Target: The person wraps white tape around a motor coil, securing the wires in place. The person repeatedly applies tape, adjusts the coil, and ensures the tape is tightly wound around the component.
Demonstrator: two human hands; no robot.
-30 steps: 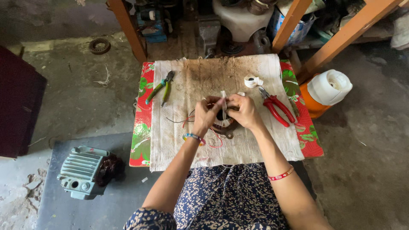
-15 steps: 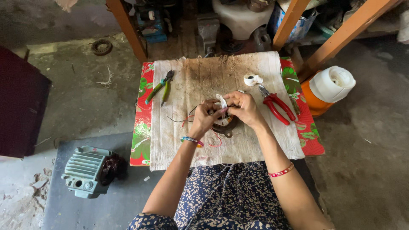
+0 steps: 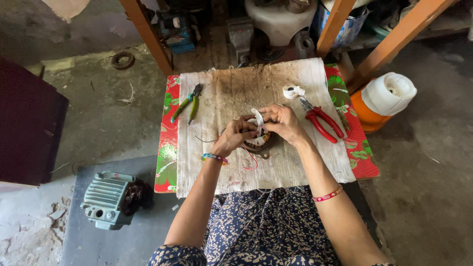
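Both hands, left [image 3: 235, 135] and right [image 3: 282, 122], around a taped coil [image 3: 257, 132] on a cloth-covered table [image 3: 276, 165].

- A small repair workshop with a rough, stained concrete floor [image 3: 88, 113].
- A low work table [image 3: 364, 165] under a soiled cloth [image 3: 276, 83] carries green-handled pliers [image 3: 186, 104], red-handled pliers [image 3: 322, 120] and a roll of white tape [image 3: 291, 91].
- A grey-green electric motor housing [image 3: 104, 199] sits on the floor.
- Machine parts crowd the wooden-framed shelving [image 3: 340, 19] behind.

On the bench [image 3: 295, 172], the motor stator [image 3: 258, 140] sits mid-cloth; needle-nose pliers [image 3: 188, 102] lie left, cutting pliers [image 3: 322, 120] right, tape roll [image 3: 291, 91] behind them.
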